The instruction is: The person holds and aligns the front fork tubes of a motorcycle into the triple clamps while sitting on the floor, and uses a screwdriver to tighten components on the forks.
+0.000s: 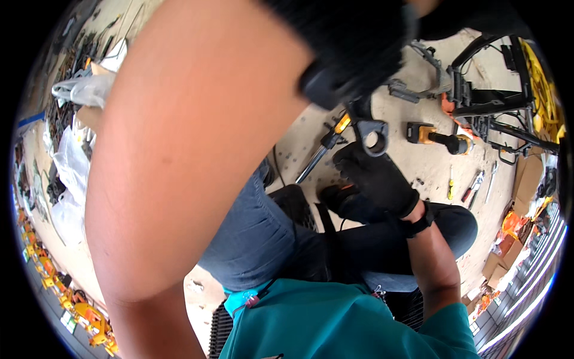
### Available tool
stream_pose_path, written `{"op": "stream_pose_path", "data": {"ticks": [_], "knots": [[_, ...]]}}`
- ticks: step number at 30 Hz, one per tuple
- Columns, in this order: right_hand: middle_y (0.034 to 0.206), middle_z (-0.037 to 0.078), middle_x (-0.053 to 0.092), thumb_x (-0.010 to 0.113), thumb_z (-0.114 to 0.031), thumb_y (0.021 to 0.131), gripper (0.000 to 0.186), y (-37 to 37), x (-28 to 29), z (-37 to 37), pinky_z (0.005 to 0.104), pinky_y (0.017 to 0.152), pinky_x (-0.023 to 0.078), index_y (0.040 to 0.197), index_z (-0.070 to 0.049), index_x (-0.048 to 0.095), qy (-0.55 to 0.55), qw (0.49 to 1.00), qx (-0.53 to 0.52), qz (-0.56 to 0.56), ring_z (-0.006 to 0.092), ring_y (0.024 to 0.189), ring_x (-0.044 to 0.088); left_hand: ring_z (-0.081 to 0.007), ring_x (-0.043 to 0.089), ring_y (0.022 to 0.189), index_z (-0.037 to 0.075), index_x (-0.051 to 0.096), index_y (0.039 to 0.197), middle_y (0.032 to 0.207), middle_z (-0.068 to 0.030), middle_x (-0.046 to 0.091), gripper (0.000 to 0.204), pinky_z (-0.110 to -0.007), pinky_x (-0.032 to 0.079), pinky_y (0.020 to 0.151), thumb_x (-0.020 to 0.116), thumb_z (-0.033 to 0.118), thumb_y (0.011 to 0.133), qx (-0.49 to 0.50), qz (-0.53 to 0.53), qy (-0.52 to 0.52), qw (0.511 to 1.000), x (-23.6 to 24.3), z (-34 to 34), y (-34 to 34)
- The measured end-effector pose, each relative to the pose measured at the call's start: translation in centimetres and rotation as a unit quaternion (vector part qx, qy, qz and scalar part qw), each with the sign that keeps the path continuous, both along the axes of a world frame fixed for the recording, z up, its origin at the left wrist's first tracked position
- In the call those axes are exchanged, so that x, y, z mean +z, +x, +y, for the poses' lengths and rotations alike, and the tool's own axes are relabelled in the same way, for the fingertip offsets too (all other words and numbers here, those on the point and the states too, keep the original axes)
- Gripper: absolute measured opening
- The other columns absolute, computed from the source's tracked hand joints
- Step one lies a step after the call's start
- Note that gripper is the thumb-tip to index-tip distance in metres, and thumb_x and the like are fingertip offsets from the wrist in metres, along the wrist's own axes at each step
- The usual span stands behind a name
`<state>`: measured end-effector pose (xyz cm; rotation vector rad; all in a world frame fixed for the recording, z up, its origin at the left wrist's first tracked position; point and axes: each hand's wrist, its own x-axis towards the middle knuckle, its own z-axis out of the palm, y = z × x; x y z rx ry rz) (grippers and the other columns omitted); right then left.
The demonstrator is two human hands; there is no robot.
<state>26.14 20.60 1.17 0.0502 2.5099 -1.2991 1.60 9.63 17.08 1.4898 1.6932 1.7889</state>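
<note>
My left forearm crosses the view from the lower left, close to the camera. My left hand (365, 45), in a black glove, is blurred at the top and its fingers are hidden. Just below it hangs a black metal bracket (373, 137) with a round hole at its end. My right hand (379, 182), also in a black glove, is at the lower edge of this bracket with its fingers curled. What they close on, if anything, is out of sight. Left of those fingers is a tool with a yellow-and-black body and a metal shaft (311, 164).
A yellow-and-black cordless power tool (439, 137) lies on the floor at right. Near it are a yellow screwdriver (451, 186), a red-handled hand tool (473, 185) and a wrench (492, 179). A black metal frame (496, 105) stands beyond. Plastic bags (72, 161) lie at left.
</note>
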Motion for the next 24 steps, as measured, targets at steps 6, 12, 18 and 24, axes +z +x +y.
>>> {"op": "stream_pose_path", "data": {"ticks": [6, 12, 18, 24], "knots": [[0.095, 0.015, 0.073, 0.064, -0.008, 0.096, 0.022, -0.5, 0.5, 1.4, 0.0371, 0.075, 0.056, 0.117, -0.002, 0.069, -0.081, 0.985, -0.128, -0.088, 0.0257, 0.084, 0.070, -0.0135, 0.053, 0.062, -0.008, 0.066, 0.105, 0.076, -0.0060, 0.057, 0.021, -0.032, 0.043, 0.058, 0.061, 0.012, 0.098, -0.010, -0.003, -0.012, 1.000, -0.6, 0.8, 0.3], [0.128, 0.013, 0.067, 0.049, -0.014, 0.110, 0.033, -2.4, 2.9, 2.4, 0.0299, 0.095, 0.055, 0.137, 0.003, 0.058, -0.146, 0.951, -0.274, 0.006, 0.0168, 0.113, 0.067, -0.0134, 0.053, 0.061, -0.008, 0.066, 0.105, 0.076, -0.0060, 0.057, 0.021, -0.032, 0.044, 0.058, 0.061, 0.012, 0.098, -0.024, 0.008, -0.028, 0.999, -1.1, 2.0, 0.1], [0.111, 0.015, 0.071, 0.063, -0.027, 0.105, 0.044, -5.1, 4.1, 0.9, 0.0301, 0.080, 0.056, 0.137, 0.002, 0.051, -0.292, 0.923, -0.247, -0.036, 0.0162, 0.095, 0.071, -0.0133, 0.053, 0.061, -0.008, 0.066, 0.104, 0.075, -0.0060, 0.057, 0.021, -0.032, 0.044, 0.057, 0.061, 0.012, 0.098, -0.046, 0.023, -0.038, 0.998, -1.5, 3.4, 0.7], [0.099, 0.017, 0.072, 0.056, -0.019, 0.104, 0.033, -5.6, 3.7, -0.3, 0.0334, 0.075, 0.056, 0.129, 0.003, 0.053, -0.186, 0.942, -0.280, 0.016, 0.0202, 0.085, 0.072, -0.0132, 0.053, 0.061, -0.008, 0.067, 0.104, 0.075, -0.0059, 0.057, 0.021, -0.032, 0.044, 0.057, 0.062, 0.012, 0.099, -0.056, 0.029, -0.047, 0.997, -1.6, 3.4, 1.4]]}}
